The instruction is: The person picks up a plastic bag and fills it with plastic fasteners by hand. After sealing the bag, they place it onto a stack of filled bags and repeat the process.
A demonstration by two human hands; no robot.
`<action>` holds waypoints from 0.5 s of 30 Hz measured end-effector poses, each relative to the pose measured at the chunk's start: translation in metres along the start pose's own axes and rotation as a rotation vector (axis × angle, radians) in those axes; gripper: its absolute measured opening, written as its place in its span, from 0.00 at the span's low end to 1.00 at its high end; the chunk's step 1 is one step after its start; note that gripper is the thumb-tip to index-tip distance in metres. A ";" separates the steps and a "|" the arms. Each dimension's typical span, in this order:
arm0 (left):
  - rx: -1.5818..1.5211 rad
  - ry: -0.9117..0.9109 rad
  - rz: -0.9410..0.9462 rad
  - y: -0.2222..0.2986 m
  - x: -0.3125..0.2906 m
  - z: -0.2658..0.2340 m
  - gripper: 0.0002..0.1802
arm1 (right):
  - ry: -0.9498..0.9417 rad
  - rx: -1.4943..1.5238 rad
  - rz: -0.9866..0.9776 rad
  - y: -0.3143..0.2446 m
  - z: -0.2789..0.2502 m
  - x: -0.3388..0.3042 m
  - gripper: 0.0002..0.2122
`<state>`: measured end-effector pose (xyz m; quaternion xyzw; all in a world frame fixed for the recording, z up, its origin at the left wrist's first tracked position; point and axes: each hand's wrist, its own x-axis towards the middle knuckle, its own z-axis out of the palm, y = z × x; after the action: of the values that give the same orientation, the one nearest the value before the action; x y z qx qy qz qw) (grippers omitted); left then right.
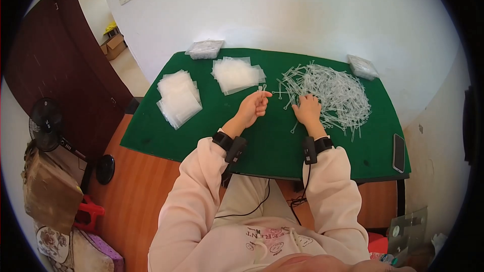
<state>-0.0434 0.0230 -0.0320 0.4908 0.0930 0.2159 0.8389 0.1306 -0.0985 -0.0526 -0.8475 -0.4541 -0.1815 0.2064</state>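
Observation:
My left hand [253, 109] is closed, with the looped tops of a few clear plastic sticks [262, 88] poking up out of its fingers. At the near left edge of a large heap of the same thin, clear looped sticks [338, 95], my right hand [308, 110] lies palm down. Its fingers are somewhat spread and touch the heap; nothing shows gripped in them. Several loose sticks [281, 92] lie between the two hands. Two piles of clear flat plastic bags rest left of my hands: one stack [234, 74] beyond my left hand, another stack [179, 99] farther left.
A green-covered table [262, 146] stands against a white wall. Clear packs [205, 49] sit at its back left, and another clear pack [362, 67] at the back right. A phone [399, 153] lies by the right edge. A black fan [46, 121] and cardboard box [50, 186] stand left.

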 end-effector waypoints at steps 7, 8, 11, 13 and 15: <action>0.006 0.052 0.135 -0.004 0.004 -0.001 0.13 | -0.050 -0.001 -0.008 0.000 0.004 0.003 0.06; 0.030 0.046 0.142 -0.005 0.003 0.000 0.14 | -0.053 -0.003 -0.001 0.000 0.004 0.003 0.05; 0.078 0.036 0.157 -0.006 0.001 0.001 0.16 | 0.058 0.052 -0.041 -0.005 -0.002 0.000 0.04; 0.087 0.022 0.153 -0.005 0.000 0.001 0.16 | 0.114 0.081 -0.061 -0.009 -0.004 0.000 0.04; 0.090 0.012 0.148 -0.005 0.000 0.001 0.17 | 0.033 0.574 -0.056 -0.013 -0.007 -0.001 0.03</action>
<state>-0.0419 0.0196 -0.0356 0.5323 0.0711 0.2756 0.7973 0.1185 -0.0963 -0.0451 -0.7386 -0.5065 -0.0650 0.4401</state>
